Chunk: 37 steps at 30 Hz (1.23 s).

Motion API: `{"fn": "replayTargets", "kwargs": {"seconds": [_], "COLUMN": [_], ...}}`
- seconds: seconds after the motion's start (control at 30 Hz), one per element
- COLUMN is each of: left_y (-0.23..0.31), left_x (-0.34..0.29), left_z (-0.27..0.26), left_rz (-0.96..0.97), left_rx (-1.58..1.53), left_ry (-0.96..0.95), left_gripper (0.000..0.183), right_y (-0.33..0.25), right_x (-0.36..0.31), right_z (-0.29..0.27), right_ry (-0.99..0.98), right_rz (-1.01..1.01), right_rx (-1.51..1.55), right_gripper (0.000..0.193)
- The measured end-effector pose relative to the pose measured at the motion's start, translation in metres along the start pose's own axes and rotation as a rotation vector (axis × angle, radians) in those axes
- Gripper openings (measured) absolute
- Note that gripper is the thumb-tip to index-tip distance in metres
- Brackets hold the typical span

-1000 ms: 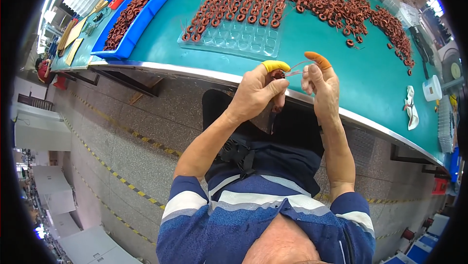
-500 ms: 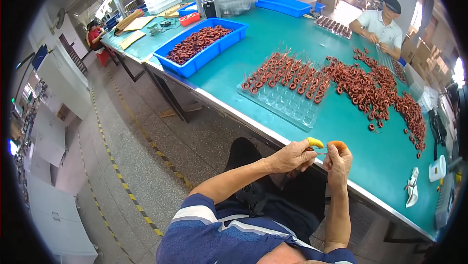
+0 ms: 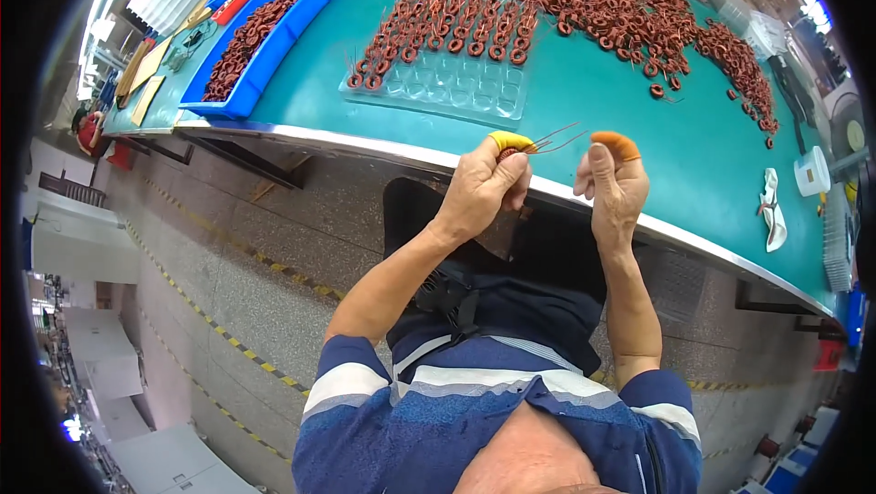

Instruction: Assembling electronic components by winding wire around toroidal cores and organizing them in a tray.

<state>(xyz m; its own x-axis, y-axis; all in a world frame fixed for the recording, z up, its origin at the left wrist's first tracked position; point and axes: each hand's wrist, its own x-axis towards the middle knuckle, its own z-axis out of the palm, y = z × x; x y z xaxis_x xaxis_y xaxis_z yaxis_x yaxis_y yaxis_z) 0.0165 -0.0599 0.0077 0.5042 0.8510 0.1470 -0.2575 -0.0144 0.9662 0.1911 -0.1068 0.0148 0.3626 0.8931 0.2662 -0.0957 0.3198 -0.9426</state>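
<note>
My left hand (image 3: 484, 186), with a yellow finger cot on its index finger, pinches a small copper-wound ring coil (image 3: 507, 155). The coil's thin wire leads stick out to the right, toward my right hand (image 3: 616, 186). That hand wears an orange finger cot and is raised just beyond the lead tips, thumb and fingers apart, with nothing seen in it. Both hands are at the table's near edge. Beyond them lies a clear plastic tray (image 3: 497, 97), its far rows filled with similar coils (image 3: 447, 24), leads up; its near pockets hold none.
A large heap of loose coils (image 3: 630, 20) spreads at the far right of the green table (image 3: 584, 93). At left stands a blue bin (image 3: 219, 109) full of coils. A white cup (image 3: 810, 171) and a white cloth item (image 3: 773, 211) lie at right.
The view has tilted downward. My right hand has come away from the coil's leads, leaving a gap between the hands. My left hand still holds the coil, its leads now pointing up and right.
</note>
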Motion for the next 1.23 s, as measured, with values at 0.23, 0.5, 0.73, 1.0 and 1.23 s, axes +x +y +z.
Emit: {"fn": "replayTargets", "kwargs": {"seconds": [0.23, 0.5, 0.73, 1.0, 1.23], "left_y": [-0.003, 0.046, 0.037, 0.007, 0.002], "left_x": [-0.001, 0.004, 0.001, -0.013, -0.006], "left_z": [0.006, -0.019, -0.011, 0.015, -0.003], "left_rz": [0.306, 0.144, 0.192, 0.172, 0.021], "left_rx": [0.728, 0.799, 0.781, -0.229, -0.021], "left_ry": [-0.058, -0.447, -0.306, -0.151, -0.116], "left_gripper": [0.031, 0.035, 0.032, 0.038, 0.047], "right_y": [0.003, -0.001, -0.013, -0.008, 0.010], "right_x": [-0.007, 0.000, -0.018, -0.010, -0.005], "right_z": [0.002, -0.004, 0.017, 0.015, 0.021], "right_ry": [-0.178, -0.298, -0.086, -0.097, -0.065], "right_rz": [0.242, 0.509, -0.064, 0.199, 0.230], "right_rx": [-0.008, 0.181, -0.343, 0.224, 0.043], "right_gripper": [0.024, 0.022, 0.015, 0.020, 0.025]}}
